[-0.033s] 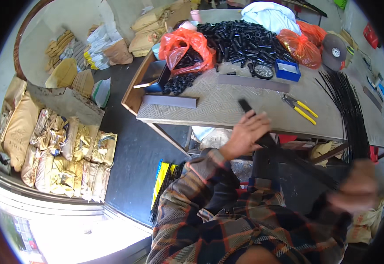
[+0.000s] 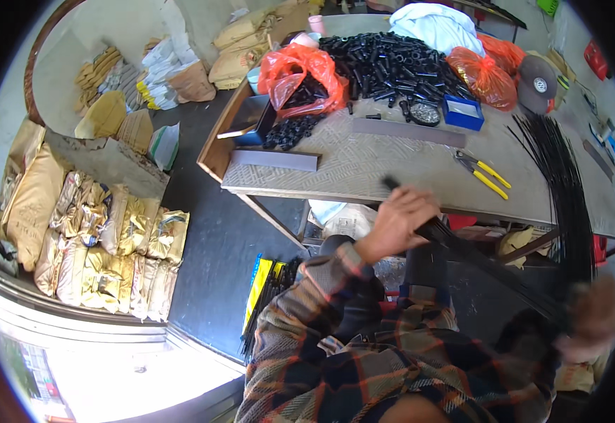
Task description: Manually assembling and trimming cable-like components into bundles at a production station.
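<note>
Head view: by the worktop's (image 2: pixel 364 161) near edge, the left hand (image 2: pixel 402 217) is wrapped around the far-left part of a black strand bundle (image 2: pixel 492 270); an even, firm hold is advised for alignment. Bundle slanted near-right. Right hand (image 2: pixel 593 321) motion-blurred at that end; its grip cannot be told, strand tips lost in blur.

Sacks (image 2: pixel 115 222) (tan), pale cloth (image 2: pixel 434 28), cap (image 2: pixel 532 88) — dark
</note>
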A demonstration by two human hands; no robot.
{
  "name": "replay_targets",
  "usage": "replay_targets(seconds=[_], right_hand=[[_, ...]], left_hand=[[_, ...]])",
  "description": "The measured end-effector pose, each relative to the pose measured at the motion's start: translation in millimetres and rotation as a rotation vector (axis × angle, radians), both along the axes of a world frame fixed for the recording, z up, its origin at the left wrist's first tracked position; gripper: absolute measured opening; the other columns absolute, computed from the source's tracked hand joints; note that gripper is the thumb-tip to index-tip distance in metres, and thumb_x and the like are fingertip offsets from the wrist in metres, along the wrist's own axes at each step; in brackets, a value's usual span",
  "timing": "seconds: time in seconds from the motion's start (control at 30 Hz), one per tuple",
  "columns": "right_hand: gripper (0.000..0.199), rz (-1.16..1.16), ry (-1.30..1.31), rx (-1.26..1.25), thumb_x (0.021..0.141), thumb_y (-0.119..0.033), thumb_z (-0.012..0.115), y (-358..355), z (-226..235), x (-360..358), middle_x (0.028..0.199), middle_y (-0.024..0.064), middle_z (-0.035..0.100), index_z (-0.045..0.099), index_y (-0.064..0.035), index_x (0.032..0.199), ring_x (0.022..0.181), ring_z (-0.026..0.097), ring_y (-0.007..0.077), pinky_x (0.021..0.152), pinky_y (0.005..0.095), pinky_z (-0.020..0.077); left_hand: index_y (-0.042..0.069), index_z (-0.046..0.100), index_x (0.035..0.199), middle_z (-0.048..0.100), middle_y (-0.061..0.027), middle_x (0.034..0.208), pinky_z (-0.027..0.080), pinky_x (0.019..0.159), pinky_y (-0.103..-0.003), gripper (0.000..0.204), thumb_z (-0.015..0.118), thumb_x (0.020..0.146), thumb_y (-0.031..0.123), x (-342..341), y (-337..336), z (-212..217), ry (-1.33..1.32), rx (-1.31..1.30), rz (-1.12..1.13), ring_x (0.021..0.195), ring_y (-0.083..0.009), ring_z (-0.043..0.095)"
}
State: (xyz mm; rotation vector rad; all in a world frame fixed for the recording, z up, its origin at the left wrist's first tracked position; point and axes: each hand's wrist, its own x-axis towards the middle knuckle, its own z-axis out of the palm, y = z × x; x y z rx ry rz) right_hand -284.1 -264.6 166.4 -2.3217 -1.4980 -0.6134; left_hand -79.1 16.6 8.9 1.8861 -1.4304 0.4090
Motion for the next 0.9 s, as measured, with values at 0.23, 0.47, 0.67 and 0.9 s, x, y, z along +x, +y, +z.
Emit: replay_targets(seconds=[0.23,0.47,0.67,0.9], right_hand=[[0.027,-0.43,0.472,0.657,0.071,-0.024,0.066,13.4,-65.6,-61.0,0.081,0.0073,0.053,0.055,-0.0061,0.088,0.068,0.05,0.0151,0.057,0.027,0.0407],[0.041,-0.497,1.056,0.456,0.079,-0.011,0.063,59.0,-270.9,26.2,0.111,0.011,0.052,0.049,-0.0039,0.117,0.098,0.054,0.0194,0.086,0.0313,0.0423],[0.036,-0.085,1.723,0.179,0.082,-0.02,0.061,120.0,-519.5,40.6,0.11,0.0073,0.058,0.055,-0.0033,0.113,0.1,0.053,0.0176,0.089,0.0329,0.0395],[0.015,-0.074,1.49,1.039,0.082,-0.014,0.063,152.7,-275.9,78.1,0.088,0.0055,0.058,0.054,-0.004,0.087,0.09,0.057,0.0144,0.077,0.0272,0.0449]], left_hand=[[0.01,0.048,0.061,0.043,-0.0032,0.06,0.037,0.051,-0.033,0.042,0.065,0.059,0.048,-8.0,27.1,83.7,-0.308,0.045,0.084,0.057,-0.0219,0.05],[0.009,0.057,0.057,0.053,-0.0028,0.064,0.044,0.053,-0.035,0.041,0.066,0.054,0.049,66.1,18.5,99.2,-0.655,0.679,-0.057,0.063,-0.0242,0.056],[0.016,0.061,0.053,0.057,0.0016,0.052,0.043,0.05,-0.033,0.029,0.07,0.046,0.043,4.3,-24.7,-9.0,-0.671,0.84,-0.438,0.059,-0.0204,0.061],[0.017,0.061,0.055,0.056,0.001,0.052,0.039,0.047,-0.033,0.016,0.065,0.056,0.032,-10.5,-28.4,-17.5,-0.531,0.736,-0.48,0.055,-0.0202,0.058]])
